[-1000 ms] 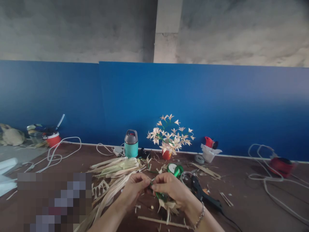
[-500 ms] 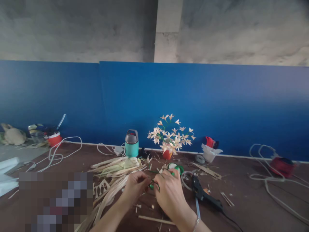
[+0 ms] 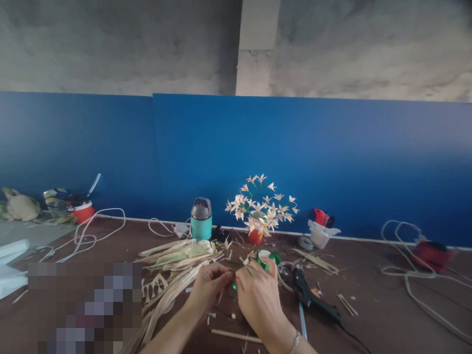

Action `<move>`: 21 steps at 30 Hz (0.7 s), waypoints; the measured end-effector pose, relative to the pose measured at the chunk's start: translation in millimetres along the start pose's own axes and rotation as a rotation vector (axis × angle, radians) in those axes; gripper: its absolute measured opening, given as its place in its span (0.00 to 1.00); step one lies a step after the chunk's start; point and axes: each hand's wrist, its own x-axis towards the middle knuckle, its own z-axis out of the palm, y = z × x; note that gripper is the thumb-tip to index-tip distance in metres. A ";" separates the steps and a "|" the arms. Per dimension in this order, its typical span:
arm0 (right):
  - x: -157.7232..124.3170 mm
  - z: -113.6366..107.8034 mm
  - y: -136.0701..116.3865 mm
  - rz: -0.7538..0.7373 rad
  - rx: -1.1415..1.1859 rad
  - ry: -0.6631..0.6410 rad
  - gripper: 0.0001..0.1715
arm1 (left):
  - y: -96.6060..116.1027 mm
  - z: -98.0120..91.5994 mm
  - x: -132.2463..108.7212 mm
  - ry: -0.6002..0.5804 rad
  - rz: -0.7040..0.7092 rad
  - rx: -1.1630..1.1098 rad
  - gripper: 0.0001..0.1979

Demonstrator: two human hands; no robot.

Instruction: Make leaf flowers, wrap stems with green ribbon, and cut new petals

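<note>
Showing its back after pinching side-on a second ago, the right hand [image 3: 258,292] hides its grip, and the pale petals below it are gone from view; the left hand [image 3: 208,290] seems to pinch the green strip [image 3: 234,286] between them, so fine handwork looks under way. Husks [image 3: 188,250], a glue gun [image 3: 313,297] and flowers [image 3: 271,219] crowd the brown table [image 3: 383,314] before a blue panel [image 3: 295,147] and grey wall [image 3: 147,44].

Dim, soft light leaves the table [image 3: 372,300] dark; the blue partition [image 3: 258,137] takes a paler haze toward its right end. Near the table's back edge, the red box [image 3: 429,254] is smeared. Detail between left hand [image 3: 207,286] and right hand [image 3: 260,291] is indistinct. Pixel blocks [image 3: 84,302] mask part of the table's left side.
</note>
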 end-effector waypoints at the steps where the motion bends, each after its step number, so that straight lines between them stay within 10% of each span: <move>1: 1.1 -2.2 0.6 0.008 0.011 -0.009 0.13 | 2.4 -1.1 -0.7 -0.024 0.005 0.000 0.19; 12: 7.4 -11.9 0.0 0.119 0.179 -0.068 0.13 | 4.3 -5.8 2.1 -0.072 0.149 0.073 0.16; 21: 18.1 -16.1 23.0 0.583 1.166 -0.674 0.08 | 2.1 -11.9 -1.7 -0.267 0.099 -0.133 0.15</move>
